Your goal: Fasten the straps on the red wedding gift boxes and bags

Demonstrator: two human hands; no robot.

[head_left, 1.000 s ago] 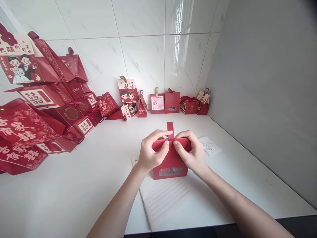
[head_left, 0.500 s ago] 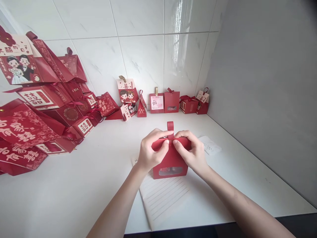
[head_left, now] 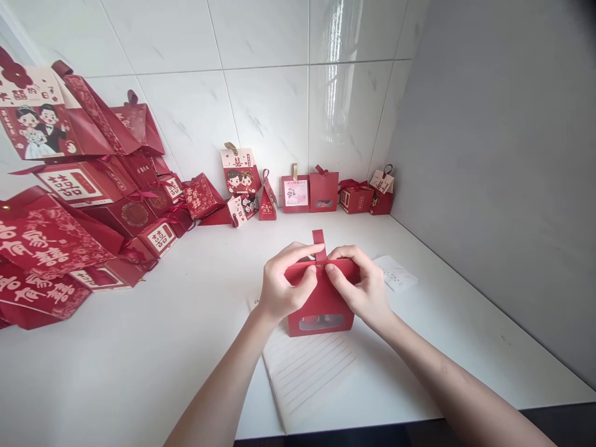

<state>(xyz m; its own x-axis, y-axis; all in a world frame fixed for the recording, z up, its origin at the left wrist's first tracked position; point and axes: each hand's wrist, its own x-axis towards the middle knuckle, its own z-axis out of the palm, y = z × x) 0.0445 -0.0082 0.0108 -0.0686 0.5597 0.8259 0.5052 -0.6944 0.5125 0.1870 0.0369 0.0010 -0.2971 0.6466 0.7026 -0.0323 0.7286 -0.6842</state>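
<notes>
A red gift box (head_left: 320, 301) with a clear window low on its front stands upright in the middle of the head view. From its top edge a red strap (head_left: 318, 238) sticks up. My left hand (head_left: 287, 276) pinches the top edge left of the strap, its index finger reaching across the strap. On the other side, my right hand (head_left: 361, 279) grips the same edge, thumb in front and fingers behind. Both thumbs are close together near the strap's base. Under and in front of the box lies a lined notebook (head_left: 311, 379).
A tall pile of red gift boxes (head_left: 130, 211) rises on the left. Several small boxes (head_left: 323, 192) line the tiled back wall. A white printed packet (head_left: 398, 273) lies behind my right hand. A grey panel (head_left: 488, 186) borders the right side.
The strap's top has gone from a folded loop to a straighter strip standing up, leaning slightly left. My hands and the box are almost where they were.
</notes>
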